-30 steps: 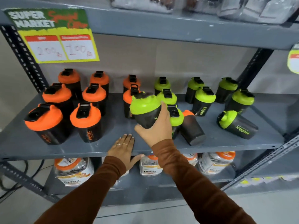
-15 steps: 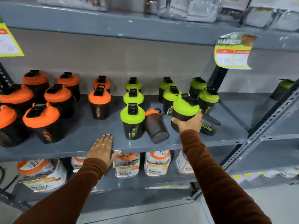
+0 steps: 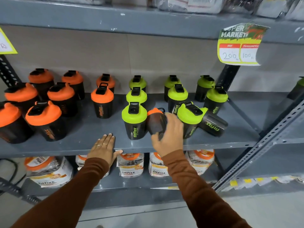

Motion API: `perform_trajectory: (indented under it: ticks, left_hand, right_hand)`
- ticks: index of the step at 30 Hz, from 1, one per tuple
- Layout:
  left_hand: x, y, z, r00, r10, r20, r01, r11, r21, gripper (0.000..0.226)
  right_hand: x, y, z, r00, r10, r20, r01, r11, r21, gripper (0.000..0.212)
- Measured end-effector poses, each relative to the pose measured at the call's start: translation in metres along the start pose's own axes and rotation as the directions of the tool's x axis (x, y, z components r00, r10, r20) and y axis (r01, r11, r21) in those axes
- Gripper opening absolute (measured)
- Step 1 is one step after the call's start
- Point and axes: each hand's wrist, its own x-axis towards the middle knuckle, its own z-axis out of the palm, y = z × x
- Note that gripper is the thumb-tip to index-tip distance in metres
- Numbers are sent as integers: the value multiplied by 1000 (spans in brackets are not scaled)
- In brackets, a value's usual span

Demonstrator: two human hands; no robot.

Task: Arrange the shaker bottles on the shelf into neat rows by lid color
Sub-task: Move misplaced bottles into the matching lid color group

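Note:
Black shaker bottles stand on the grey shelf. Orange-lidded ones fill the left half, green-lidded ones the right half. One orange-lidded bottle lies tipped among the green ones, lid pointing to the back, and my right hand is closed around its body. Just right of it stands a green-lidded bottle. Behind that, another green-lidded bottle lies on its side. My left hand rests flat on the shelf's front edge, holding nothing.
A price sign hangs from the upper shelf, which holds packets. Jars with orange lids sit on the lower shelf. A slotted metal upright slants along the right side. Another green-lidded bottle stands beyond it.
My right hand let go of the green-lidded bottle, which now stands at the front right, and moved left onto the tipped orange-lidded bottle. My left hand stays flat on the shelf.

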Motion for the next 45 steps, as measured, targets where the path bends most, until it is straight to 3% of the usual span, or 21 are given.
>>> perform_trajectory:
  ticks: [2, 3, 5, 7, 11, 14, 18, 21, 25, 29, 34, 40, 45]
  left_hand:
    - [-1, 1, -1, 1000, -3, 8, 3, 1000, -5, 70]
    - [-1, 1, -2, 1000, -5, 9, 6, 1000, -8, 70]
    - [-1, 0, -2, 1000, -8, 6, 8, 1000, -13, 70]
    - [-1, -1, -2, 1000, -6, 3, 6, 1000, -25, 70]
    - [0, -2, 0, 1000, -1, -27, 0, 999, -38, 70]
    - [-1, -2, 2, 999, -4, -39, 2, 999, -44, 70]
    - [-1, -3, 1, 999, 11, -40, -12, 999, -37, 70]
    - [0, -10, -3, 998, 64, -4, -64, 998, -25, 69]
    - [-3, -42, -3, 997, 71, 8, -71, 997, 38, 68]
    - [-13, -79, -1, 999, 23, -47, -22, 1000, 16, 93]
    - [-15, -104, -3, 1000, 10, 12, -10, 1000, -16, 63]
    - [-12, -110, -3, 998, 51, 23, -51, 998, 26, 58]
    - [-12, -113, 0, 997, 82, -4, -82, 996, 41, 57]
  right_hand:
    - [4, -1, 12, 947, 27, 321, 21, 989, -147, 83]
    - [8, 1, 18, 896, 119, 427, -16, 971, -238, 92]
    - [14, 3, 27, 838, 283, 466, -114, 926, -359, 99]
    - [16, 6, 29, 830, 349, 435, -191, 911, -366, 92]
    - [12, 11, 25, 880, 412, 236, -410, 910, -60, 84]
    - [14, 0, 15, 893, 428, 136, -448, 873, 193, 84]
    - [18, -22, 6, 908, 410, -82, -314, 797, 516, 88]
    - [16, -49, 0, 916, 363, -170, -160, 719, 676, 83]
    - [25, -83, 8, 953, 299, -42, -122, 507, 853, 87]
    - [29, -99, 43, 957, 243, 157, -282, 669, 688, 78]
    - [20, -111, 100, 890, 209, 405, -391, 807, 442, 79]
    - [14, -104, 153, 735, 324, 596, -544, 806, 232, 81]
    - [11, -102, 169, 715, 342, 610, -556, 807, 198, 84]
